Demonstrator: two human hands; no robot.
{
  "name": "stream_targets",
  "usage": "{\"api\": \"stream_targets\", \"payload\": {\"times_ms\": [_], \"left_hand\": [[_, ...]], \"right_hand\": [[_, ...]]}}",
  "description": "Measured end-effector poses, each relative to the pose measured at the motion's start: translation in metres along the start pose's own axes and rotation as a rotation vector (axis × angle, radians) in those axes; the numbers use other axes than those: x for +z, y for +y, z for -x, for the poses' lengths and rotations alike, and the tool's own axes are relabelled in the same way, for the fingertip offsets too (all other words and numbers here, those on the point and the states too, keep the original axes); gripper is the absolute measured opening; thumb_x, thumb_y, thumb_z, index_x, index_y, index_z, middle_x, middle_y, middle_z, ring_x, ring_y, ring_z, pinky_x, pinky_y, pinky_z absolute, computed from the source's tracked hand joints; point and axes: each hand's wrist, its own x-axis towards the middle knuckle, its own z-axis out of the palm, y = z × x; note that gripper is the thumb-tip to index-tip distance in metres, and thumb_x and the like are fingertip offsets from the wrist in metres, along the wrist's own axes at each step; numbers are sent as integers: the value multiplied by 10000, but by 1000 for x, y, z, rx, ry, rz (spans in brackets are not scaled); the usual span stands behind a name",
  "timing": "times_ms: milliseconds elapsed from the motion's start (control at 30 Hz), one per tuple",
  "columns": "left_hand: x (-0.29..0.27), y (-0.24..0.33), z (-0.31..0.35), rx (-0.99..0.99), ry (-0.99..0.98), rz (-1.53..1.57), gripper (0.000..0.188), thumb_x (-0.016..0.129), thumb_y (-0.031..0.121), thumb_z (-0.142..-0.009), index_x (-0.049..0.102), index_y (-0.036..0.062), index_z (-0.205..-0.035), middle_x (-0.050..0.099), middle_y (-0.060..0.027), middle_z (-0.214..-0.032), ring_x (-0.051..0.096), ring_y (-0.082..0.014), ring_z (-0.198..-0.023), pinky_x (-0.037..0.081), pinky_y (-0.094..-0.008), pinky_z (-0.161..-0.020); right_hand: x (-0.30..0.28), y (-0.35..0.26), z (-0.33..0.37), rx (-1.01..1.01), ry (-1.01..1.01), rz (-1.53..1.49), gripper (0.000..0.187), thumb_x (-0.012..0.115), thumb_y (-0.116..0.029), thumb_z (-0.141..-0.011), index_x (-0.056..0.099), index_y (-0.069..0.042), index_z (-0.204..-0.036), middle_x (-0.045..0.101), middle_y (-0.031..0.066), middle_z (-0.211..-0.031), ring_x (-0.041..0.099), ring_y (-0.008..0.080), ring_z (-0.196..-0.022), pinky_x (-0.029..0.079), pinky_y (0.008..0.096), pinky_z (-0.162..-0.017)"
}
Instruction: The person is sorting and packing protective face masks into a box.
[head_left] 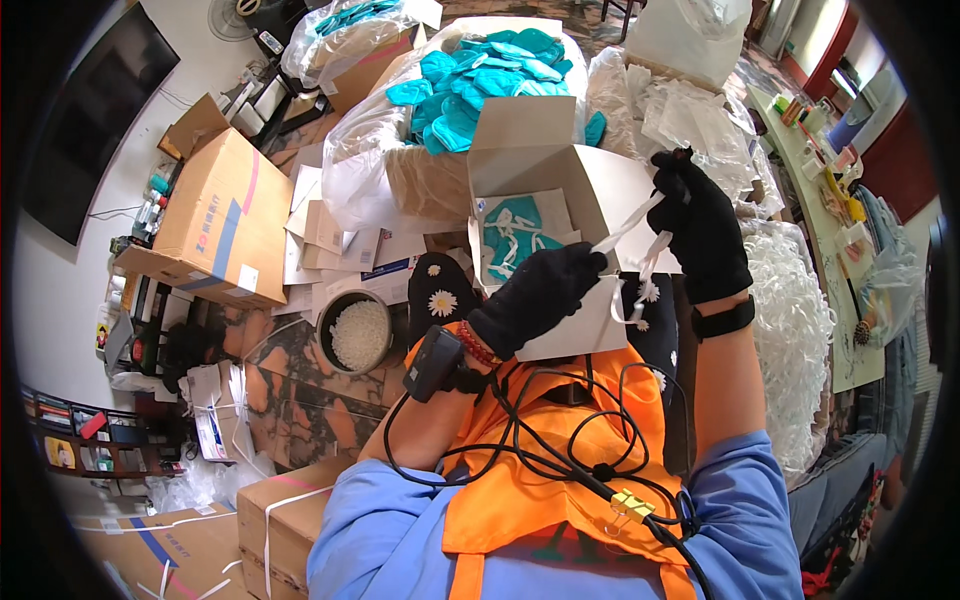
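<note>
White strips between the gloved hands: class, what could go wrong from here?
The white strips stretch between the left hand and right hand, with loose ends dangling below, so they might tangle.

The black cables loop loosely across the orange apron and could snag during a reach.
</note>
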Motion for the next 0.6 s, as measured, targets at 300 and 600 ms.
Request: {"api": "stream_targets", "payload": {"times_ms": [300,600], "left_hand": [[-48,-15,15,-250,-27,1610,140,483,250,-967,527,134,-902,444,25,-696,451,-109,-549,401,-262,-491],[-20,4,4,-277,41,700,163,482,119,-970,534,51,-1109,628,-95,-1003,666,-210,-888,587,-329,-728]], "right_hand": [[-6,-12,-3,-206,56,209,352,552,-27,-907,554,9,-1258,641,57,-972,460,64,-666,416,202,-607],[22,-19,-1,-93,-34,-33,317,563,-107,-937,560,26,-1224,620,44,-989,550,91,-795,451,217,-636]]}}
